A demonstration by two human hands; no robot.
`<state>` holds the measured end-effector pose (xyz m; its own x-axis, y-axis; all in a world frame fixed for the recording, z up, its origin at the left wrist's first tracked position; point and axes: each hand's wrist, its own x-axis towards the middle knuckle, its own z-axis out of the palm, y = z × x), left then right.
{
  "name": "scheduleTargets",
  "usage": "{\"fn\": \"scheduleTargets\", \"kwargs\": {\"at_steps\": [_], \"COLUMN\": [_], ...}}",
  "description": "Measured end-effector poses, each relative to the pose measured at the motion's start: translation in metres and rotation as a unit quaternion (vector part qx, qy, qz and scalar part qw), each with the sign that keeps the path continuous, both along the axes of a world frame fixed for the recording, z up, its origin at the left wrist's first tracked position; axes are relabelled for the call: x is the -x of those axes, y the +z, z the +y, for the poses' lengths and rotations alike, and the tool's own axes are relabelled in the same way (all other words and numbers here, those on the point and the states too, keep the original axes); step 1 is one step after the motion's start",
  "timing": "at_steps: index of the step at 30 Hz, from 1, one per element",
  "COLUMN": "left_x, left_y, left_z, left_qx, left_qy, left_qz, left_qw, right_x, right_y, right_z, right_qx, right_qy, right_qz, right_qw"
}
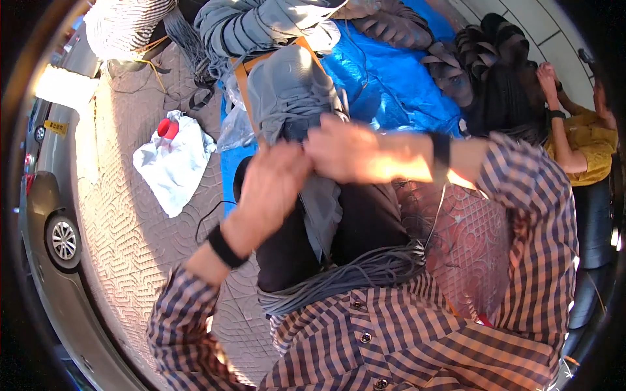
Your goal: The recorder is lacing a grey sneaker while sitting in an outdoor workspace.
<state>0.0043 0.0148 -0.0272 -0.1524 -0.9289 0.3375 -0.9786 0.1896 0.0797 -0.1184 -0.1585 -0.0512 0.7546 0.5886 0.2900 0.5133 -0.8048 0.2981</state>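
Observation:
My left hand (267,189) and my right hand (345,150) meet over my lap, both blurred by motion. Their fingers are curled and close together; what they pinch is too smeared to make out. Just beyond them a bulky piece of grey fabric (290,85) rests on a brown wooden frame (242,81). A grey cloth strip (319,205) hangs below the hands, between my dark-trousered knees. Across my lap lies a bundle of grey cords (345,274).
A white cloth (175,166) with a red ring-shaped object (167,128) lies on patterned paving at left. A blue tarp (391,78) spreads beyond, with grey bundles (261,26) behind. Parked cars (55,228) stand far left. Another person (580,140) sits at right beside dark bundles.

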Motion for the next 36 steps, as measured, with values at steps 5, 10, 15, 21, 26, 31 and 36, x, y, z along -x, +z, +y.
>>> {"fn": "scheduleTargets", "kwargs": {"at_steps": [5,10,15,21,26,31,36], "left_x": [0.059,0.06,0.049,0.052,0.05,0.047,0.045], "left_y": [0.009,0.003,-0.005,-0.01,-0.006,-0.017,-0.012], "left_z": [0.074,0.06,0.003,-0.009,-0.016,-0.021,-0.023], "left_qx": [-0.22,-0.105,-0.07,0.021,0.026,0.055,0.083], "left_qy": [-0.07,0.156,0.171,0.162,0.143,0.089,0.094], "left_qz": [0.406,0.717,0.886,0.948,0.955,0.97,0.976], "left_qw": [0.884,0.671,0.425,0.272,0.258,0.22,0.178], "right_x": [0.045,0.001,-0.022,-0.029,-0.034,-0.045,-0.041], "right_y": [0.026,0.029,0.036,0.046,0.04,0.028,0.023], "right_z": [0.041,0.009,-0.014,-0.004,0.004,-0.005,-0.013], "right_qx": [-0.108,-0.236,-0.185,-0.026,0.069,0.071,-0.173], "right_qy": [-0.005,-0.139,-0.16,-0.248,-0.286,-0.3,-0.306], "right_qz": [0.134,-0.018,-0.006,0.026,0.047,0.001,0.036], "right_qw": [0.985,0.962,0.97,0.968,0.954,0.951,0.936]}}
